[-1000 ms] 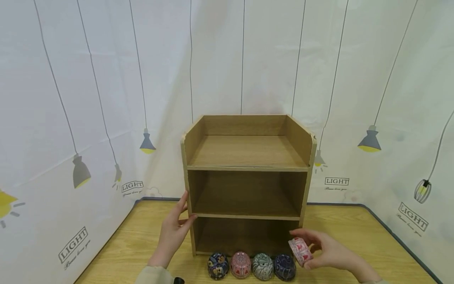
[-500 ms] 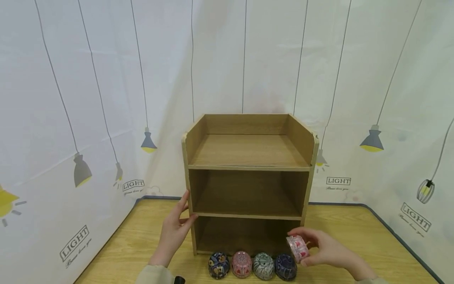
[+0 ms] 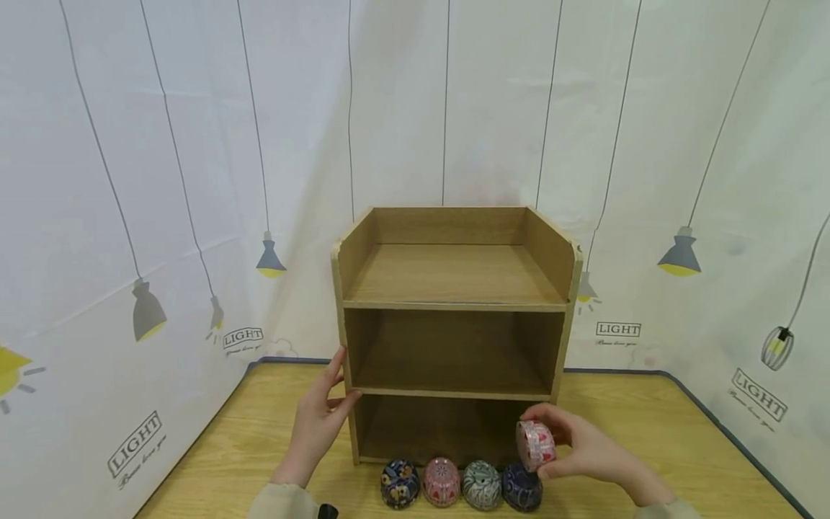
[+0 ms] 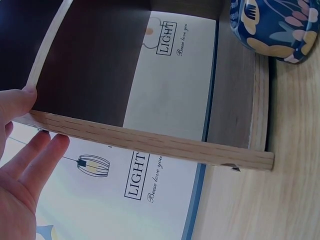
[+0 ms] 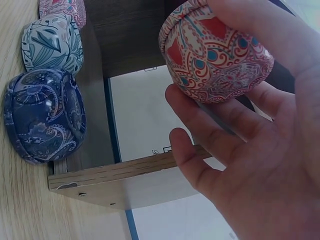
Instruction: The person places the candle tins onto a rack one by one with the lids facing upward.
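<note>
Pinching a red-patterned tin [image 3: 537,445] between thumb and fingers with the right hand [image 3: 583,450], tilted and clear of the desk [image 3: 622,407], just before the lower right corner of a wooden shelf unit [image 3: 454,274]. In the right wrist view, holding two lower fingers loose, away from that tin. Gripping the shelf unit's side panel with the left hand [image 3: 318,422], with thumb at the front end of the middle board and fingers against the outer face.

Lined up on the desk between both hands, close side by side along the shelf unit's front foot: nearest the left hand, a navy floral tin [image 3: 399,485]; next, a pink tin [image 3: 442,483]; then a white-and-green leaf tin [image 3: 483,486]; nearest the right hand, a dark blue paisley tin [image 3: 521,488], just below the raised one. Beyond both hands, behind the shelf unit: a white backdrop [image 3: 402,108] printed with hanging lamps [image 3: 679,254]. At the left wrist, a pale sleeve [image 3: 282,502]; close by, something small and black [image 3: 327,512], too cut off to name.
</note>
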Motion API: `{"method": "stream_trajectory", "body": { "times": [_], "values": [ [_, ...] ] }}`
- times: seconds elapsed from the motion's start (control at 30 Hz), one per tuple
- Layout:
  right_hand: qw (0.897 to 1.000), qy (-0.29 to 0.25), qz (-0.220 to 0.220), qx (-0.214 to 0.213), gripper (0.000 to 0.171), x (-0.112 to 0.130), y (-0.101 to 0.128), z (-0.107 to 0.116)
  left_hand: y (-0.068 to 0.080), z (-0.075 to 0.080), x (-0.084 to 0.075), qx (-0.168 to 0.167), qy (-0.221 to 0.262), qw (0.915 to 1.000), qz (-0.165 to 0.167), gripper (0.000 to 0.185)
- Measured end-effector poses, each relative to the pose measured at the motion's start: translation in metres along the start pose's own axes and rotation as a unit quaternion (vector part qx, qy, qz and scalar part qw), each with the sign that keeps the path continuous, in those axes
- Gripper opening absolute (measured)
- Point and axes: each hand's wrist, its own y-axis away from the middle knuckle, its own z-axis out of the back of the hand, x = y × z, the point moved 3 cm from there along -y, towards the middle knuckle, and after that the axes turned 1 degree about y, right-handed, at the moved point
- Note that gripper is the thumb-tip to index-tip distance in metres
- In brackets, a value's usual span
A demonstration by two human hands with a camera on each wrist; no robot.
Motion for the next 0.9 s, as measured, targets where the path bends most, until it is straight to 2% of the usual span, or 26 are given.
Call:
{"method": "stream_trajectory", "body": {
  "times": [0.13,0.37,0.5,0.63,0.9],
  "values": [
    [1.0,-0.006,0.009,-0.002,0.062,0.001,-0.002,-0.001,0.0,0.0,0.0,0.0,-0.002,1.0,0.002,0.081],
    [0.999,-0.037,0.0,-0.008,0.06,0.002,-0.004,-0.003,0.001,0.001,0.0,-0.001,-0.007,1.0,0.005,0.081],
    [0.999,-0.049,0.007,-0.009,0.065,0.003,-0.005,-0.003,0.001,0.0,0.001,-0.001,-0.007,1.0,0.003,0.081],
    [0.999,-0.04,0.008,-0.012,0.072,0.002,-0.007,-0.002,0.001,-0.001,0.003,-0.004,-0.001,1.0,-0.005,0.082],
    [1.0,-0.005,-0.005,-0.02,0.065,0.005,-0.011,-0.004,0.001,-0.001,0.006,-0.011,0.009,0.9996,-0.025,0.08]
  ]
}}
